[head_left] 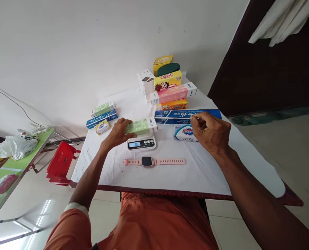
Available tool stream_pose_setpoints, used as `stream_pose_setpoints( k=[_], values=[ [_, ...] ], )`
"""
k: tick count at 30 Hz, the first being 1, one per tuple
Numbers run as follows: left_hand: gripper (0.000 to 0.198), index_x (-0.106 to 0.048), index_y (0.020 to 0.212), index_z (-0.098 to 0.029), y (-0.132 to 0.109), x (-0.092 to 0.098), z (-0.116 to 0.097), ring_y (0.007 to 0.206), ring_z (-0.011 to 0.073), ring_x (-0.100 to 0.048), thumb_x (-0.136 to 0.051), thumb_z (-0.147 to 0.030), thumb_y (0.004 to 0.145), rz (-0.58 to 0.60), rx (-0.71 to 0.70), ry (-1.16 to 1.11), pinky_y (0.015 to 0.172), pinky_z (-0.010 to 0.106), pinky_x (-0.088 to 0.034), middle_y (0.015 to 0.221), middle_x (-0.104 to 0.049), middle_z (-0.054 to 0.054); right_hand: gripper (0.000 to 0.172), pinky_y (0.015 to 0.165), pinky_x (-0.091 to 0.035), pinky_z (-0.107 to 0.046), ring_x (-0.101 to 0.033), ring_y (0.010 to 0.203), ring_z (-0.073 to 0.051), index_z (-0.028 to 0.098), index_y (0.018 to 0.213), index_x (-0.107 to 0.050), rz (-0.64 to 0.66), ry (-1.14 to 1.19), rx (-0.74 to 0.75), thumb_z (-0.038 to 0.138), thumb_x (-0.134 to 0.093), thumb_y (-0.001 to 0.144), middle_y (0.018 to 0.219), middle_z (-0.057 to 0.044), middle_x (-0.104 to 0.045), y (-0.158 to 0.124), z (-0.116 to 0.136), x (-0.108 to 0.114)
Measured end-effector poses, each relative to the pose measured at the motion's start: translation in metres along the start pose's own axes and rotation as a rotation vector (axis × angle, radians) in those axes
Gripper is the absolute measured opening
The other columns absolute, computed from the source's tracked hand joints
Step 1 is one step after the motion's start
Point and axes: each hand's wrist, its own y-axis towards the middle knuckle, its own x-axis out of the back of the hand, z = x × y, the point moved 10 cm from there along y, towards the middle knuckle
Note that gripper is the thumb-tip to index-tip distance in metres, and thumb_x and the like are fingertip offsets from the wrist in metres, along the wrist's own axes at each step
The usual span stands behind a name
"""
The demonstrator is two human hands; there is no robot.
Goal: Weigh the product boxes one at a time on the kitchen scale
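Observation:
My left hand (118,132) grips the left end of a green toothpaste box (141,126) that lies on a small digital scale (141,143) whose display reads 363. My right hand (211,132) is curled, fingers pinched at the long blue toothpaste box (180,116), and rests over a white-and-blue soap box (182,133). A pink smartwatch (154,161) lies flat in front of the scale on the white-covered table (170,173).
At the left lie a green box and a blue box (102,114) with a small yellow soap box (102,126). At the back stand a pink box (173,93), yellow boxes (168,80) and a white box (146,83). A red stool (60,161) and a green table (11,166) stand left.

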Motion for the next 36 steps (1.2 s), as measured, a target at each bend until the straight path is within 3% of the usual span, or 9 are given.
stream_pose_setpoints(
  k=[7,11,14,17,20,22,26,36],
  values=[
    [0.055,-0.066,0.135,-0.021,0.007,-0.012,0.004,0.121,0.0336,-0.064,-0.086,-0.044,0.089,0.023,0.019,0.002,0.107,0.051,-0.053,0.125,-0.065,0.012,0.023,0.062,-0.045,-0.039,-0.07,0.065,-0.027,0.028,0.081,-0.066,0.035,-0.015,-0.047,0.038,-0.056,0.099,0.071,-0.007,-0.075,0.0,-0.005,-0.002],
    [0.067,-0.063,0.143,-0.023,0.004,-0.004,0.003,0.13,0.0356,-0.061,-0.087,-0.052,0.087,-0.014,0.008,-0.013,0.113,0.055,-0.051,0.134,-0.065,0.013,0.026,0.063,-0.045,-0.039,-0.069,0.066,-0.026,0.029,0.08,-0.066,0.039,-0.015,-0.078,0.04,-0.055,0.101,0.071,-0.007,-0.075,0.0,-0.007,-0.002],
    [0.069,-0.061,0.146,-0.026,-0.01,0.02,0.008,0.135,0.034,-0.061,-0.081,-0.061,0.09,-0.224,0.0,-0.085,0.116,0.053,-0.049,0.141,-0.065,0.014,0.027,0.063,-0.044,-0.037,-0.069,0.066,-0.025,0.029,0.078,-0.063,0.034,-0.003,-0.076,0.041,-0.054,0.101,0.071,-0.007,-0.075,0.002,-0.005,0.0],
    [0.057,-0.063,0.141,-0.025,-0.04,0.044,0.03,0.128,0.0301,-0.066,-0.064,-0.065,0.102,-0.553,0.061,-0.181,0.112,0.05,-0.053,0.136,-0.07,0.014,0.026,0.06,-0.043,-0.036,-0.068,0.061,-0.024,0.027,0.077,-0.062,0.016,-0.001,-0.049,0.04,-0.054,0.099,0.069,-0.007,-0.075,0.004,-0.001,0.001],
    [0.061,-0.059,0.143,-0.021,-0.073,0.049,0.059,0.118,0.0273,-0.071,-0.049,-0.069,0.107,-0.82,0.182,-0.252,0.105,0.047,-0.057,0.127,-0.072,0.015,0.027,0.058,-0.042,-0.034,-0.066,0.059,-0.021,0.025,0.076,-0.061,0.001,-0.015,-0.024,0.04,-0.053,0.097,0.066,-0.006,-0.073,0.005,0.003,0.001],
    [0.064,-0.057,0.143,-0.019,-0.088,0.043,0.072,0.113,0.0261,-0.072,-0.045,-0.071,0.107,-0.905,0.249,-0.262,0.101,0.045,-0.058,0.122,-0.073,0.014,0.028,0.058,-0.042,-0.033,-0.065,0.059,-0.02,0.025,0.076,-0.061,-0.001,-0.019,-0.017,0.042,-0.053,0.098,0.066,-0.006,-0.073,0.005,0.003,0.001],
    [0.061,-0.056,0.142,-0.02,-0.092,0.032,0.074,0.113,0.0253,-0.072,-0.041,-0.068,0.109,-0.904,0.275,-0.23,0.101,0.043,-0.058,0.119,-0.074,0.014,0.029,0.059,-0.043,-0.033,-0.065,0.059,-0.02,0.026,0.077,-0.062,0.014,-0.011,-0.031,0.043,-0.053,0.099,0.066,-0.006,-0.072,0.004,0.003,0.001],
    [0.062,-0.057,0.144,-0.02,-0.074,0.016,0.044,0.11,0.0258,-0.07,-0.042,-0.068,0.108,-0.769,0.161,-0.203,0.101,0.045,-0.056,0.119,-0.072,0.015,0.03,0.059,-0.041,-0.034,-0.063,0.059,-0.019,0.026,0.078,-0.065,0.19,0.105,-0.014,0.041,-0.053,0.101,0.068,-0.005,-0.071,-0.007,0.031,-0.018]
  ],
)
